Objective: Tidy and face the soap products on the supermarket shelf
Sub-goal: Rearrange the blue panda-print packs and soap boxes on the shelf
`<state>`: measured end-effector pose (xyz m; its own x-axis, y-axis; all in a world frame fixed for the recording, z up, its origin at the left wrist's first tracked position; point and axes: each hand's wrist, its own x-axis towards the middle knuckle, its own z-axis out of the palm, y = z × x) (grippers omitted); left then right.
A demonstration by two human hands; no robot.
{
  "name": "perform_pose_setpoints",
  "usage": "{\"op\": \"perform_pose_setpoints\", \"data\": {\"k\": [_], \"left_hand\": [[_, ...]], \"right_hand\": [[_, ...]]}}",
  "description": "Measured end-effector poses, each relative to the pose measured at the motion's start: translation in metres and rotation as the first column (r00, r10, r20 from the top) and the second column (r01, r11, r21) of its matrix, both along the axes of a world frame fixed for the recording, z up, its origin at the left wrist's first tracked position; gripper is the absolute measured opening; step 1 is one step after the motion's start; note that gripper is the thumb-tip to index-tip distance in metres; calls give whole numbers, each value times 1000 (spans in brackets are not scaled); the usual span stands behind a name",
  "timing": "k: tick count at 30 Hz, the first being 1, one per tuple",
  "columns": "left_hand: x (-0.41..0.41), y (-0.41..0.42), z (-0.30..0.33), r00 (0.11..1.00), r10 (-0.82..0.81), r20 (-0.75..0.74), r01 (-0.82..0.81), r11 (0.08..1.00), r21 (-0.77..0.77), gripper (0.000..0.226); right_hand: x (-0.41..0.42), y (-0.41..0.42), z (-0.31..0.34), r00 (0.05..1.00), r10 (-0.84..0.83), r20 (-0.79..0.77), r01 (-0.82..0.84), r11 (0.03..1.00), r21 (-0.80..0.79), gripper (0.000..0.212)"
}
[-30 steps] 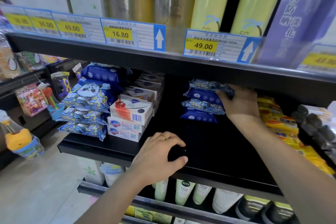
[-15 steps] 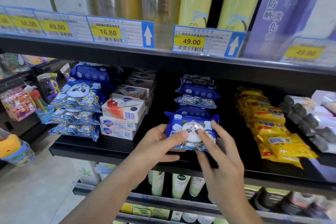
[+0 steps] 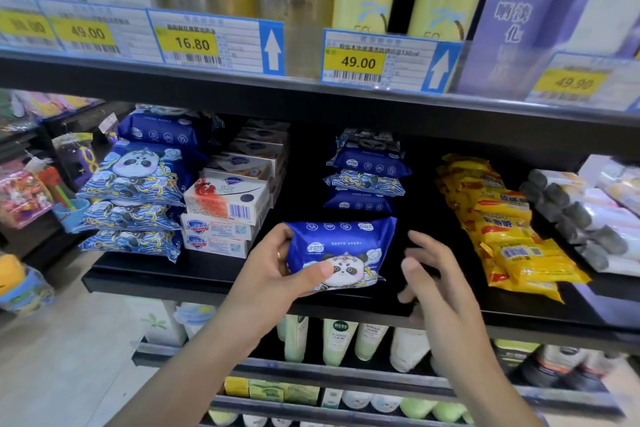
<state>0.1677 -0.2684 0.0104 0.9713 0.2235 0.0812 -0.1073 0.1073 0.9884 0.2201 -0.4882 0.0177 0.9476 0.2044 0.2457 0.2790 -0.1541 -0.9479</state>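
At frame centre, my left hand (image 3: 273,274) grips a blue panda wipes pack (image 3: 341,253) above the black shelf (image 3: 207,276); my right hand (image 3: 429,274) hovers beside it, fingers relaxed.

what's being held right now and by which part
The left hand grips the blue panda pack by its left end, thumb across the front. The right hand is open beside the pack and holds nothing.

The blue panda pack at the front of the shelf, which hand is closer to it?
Left. The left hand grips the blue panda pack at its left end, thumb across the front. The right hand is off its right edge, fingers spread, not touching.
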Motion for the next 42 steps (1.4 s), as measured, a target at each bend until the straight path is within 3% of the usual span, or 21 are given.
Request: {"op": "perform_pose_setpoints", "data": {"k": [2, 5, 8, 13, 20, 25, 28, 35, 42], "left_hand": [[0, 2, -1, 999, 6, 47, -9, 997, 77, 47], [-1, 5, 0, 995, 3, 104, -25, 978, 209, 50], [-2, 8, -1, 989, -60, 133, 24, 966, 256, 50], [-2, 10, -2, 985, -115, 130, 73, 955, 288, 51], [-6, 10, -6, 983, -137, 119, 102, 961, 258, 55], [-11, 10, -10, 993, -100, 55, 88, 978, 191, 80], [-14, 16, -10, 991, -135, 4, 134, 990, 53, 94], [-15, 11, 5, 974, -119, -195, 40, 929, -367, 81], [-14, 3, 21, 916, -200, -347, 120, 964, -238, 70]], "right_hand": [[3, 1, 12, 963, 66, -260, -41, 994, 101, 41], [6, 2, 27, 808, 240, -539, -126, 962, 241, 61], [7, 3, 34, 704, 363, -610, -215, 928, 303, 66], [10, 7, 36, 654, 417, -631, -291, 909, 299, 61], [7, 14, 32, 723, 391, -569, -217, 911, 350, 40], [5, 13, 26, 795, 338, -504, -178, 924, 338, 45], [4, 11, 23, 829, 320, -460, -165, 924, 344, 49], [-1, 9, 16, 897, 318, -308, -213, 920, 329, 56], [-5, 8, 3, 924, 368, -102, -340, 915, 220, 51]]}}
